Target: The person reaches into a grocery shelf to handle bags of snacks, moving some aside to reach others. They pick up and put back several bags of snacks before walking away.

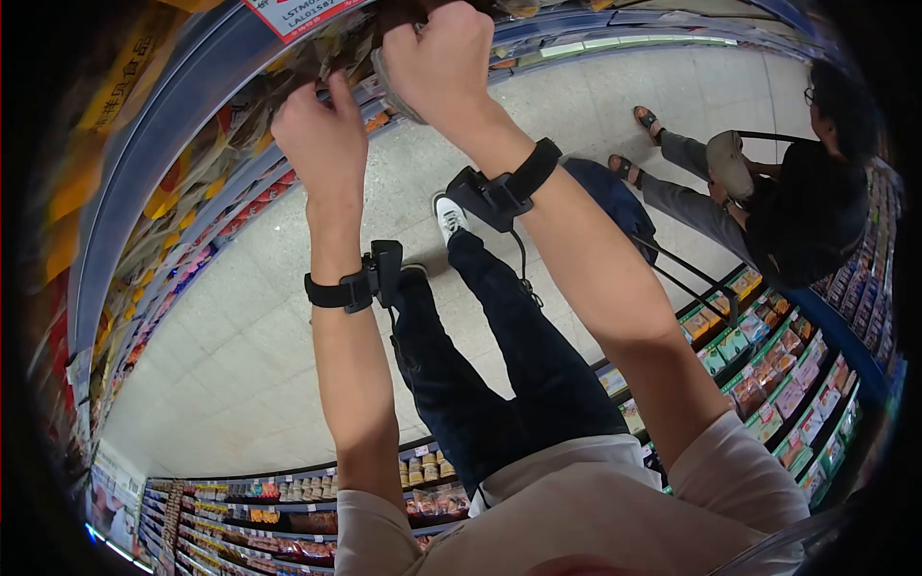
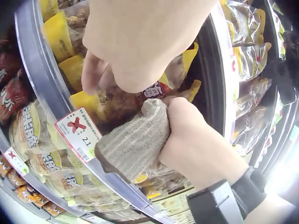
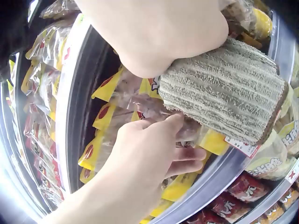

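Observation:
My right hand [image 1: 437, 58] grips a folded, ribbed grey cloth [image 3: 224, 88] with a brown edge. In the left wrist view the cloth hangs over the shelf's front rail, beside a price tag [image 2: 79, 133]. My left hand [image 3: 145, 154] is close beside it, thumb and forefinger pinching the clear plastic of a yellow-ended snack packet [image 3: 124, 88]. Its other fingers are bent over the packets below. More packets with yellow ends [image 2: 58, 35] fill this shelf around both hands. My right fingertips are hidden behind the cloth in the right wrist view.
Red packets [image 3: 233, 196] and pale bags [image 2: 35, 128] stand on lower shelves. Another person [image 1: 797, 202] in dark clothes is at the right of the aisle, near a dark trolley bag [image 1: 615, 206]. Stocked shelves [image 1: 778, 374] run behind me.

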Tool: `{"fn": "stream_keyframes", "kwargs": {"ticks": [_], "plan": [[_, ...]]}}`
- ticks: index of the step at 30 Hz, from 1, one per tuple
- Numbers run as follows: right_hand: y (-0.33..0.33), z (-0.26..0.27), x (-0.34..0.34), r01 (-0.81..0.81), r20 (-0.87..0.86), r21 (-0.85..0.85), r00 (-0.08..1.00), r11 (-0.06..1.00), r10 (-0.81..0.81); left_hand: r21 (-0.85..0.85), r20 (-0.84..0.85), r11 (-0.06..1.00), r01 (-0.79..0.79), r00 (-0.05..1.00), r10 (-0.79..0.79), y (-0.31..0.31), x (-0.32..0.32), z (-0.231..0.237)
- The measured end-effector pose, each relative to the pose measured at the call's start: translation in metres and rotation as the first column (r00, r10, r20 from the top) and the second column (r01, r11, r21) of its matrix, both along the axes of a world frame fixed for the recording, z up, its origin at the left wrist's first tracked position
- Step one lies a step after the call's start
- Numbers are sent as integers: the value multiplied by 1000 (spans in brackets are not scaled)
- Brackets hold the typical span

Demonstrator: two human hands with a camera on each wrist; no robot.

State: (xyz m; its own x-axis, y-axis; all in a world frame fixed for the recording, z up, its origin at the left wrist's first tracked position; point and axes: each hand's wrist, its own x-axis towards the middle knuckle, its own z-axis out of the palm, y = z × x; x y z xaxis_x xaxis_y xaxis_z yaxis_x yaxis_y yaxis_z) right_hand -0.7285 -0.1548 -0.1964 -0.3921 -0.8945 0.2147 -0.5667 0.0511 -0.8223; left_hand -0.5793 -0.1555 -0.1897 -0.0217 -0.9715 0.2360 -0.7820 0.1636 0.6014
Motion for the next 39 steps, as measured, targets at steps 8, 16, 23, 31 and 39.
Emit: {"fn": "stream_keyframes", "kwargs": {"ticks": [8,16,23,31,39], "plan": [[-6,6,12,-50,-48,39,997,998,52,-10,-34,999,-33,999,32,3,0,-3],[18,14,-12,-74,-20,400,996,913,90,149,105,982,-112,990,96,18,3,-5],[4,-7,-11,-116,-134,377,975,919,178,294,138,948,-120,987,82,29,1,-1],[-7,-14,-18,-94,-207,304,965,948,162,318,123,937,145,974,-192,27,-15,-22],[-12,-17,-12,-85,-201,362,965,928,166,376,86,914,149,977,-195,27,-14,-34]]}}
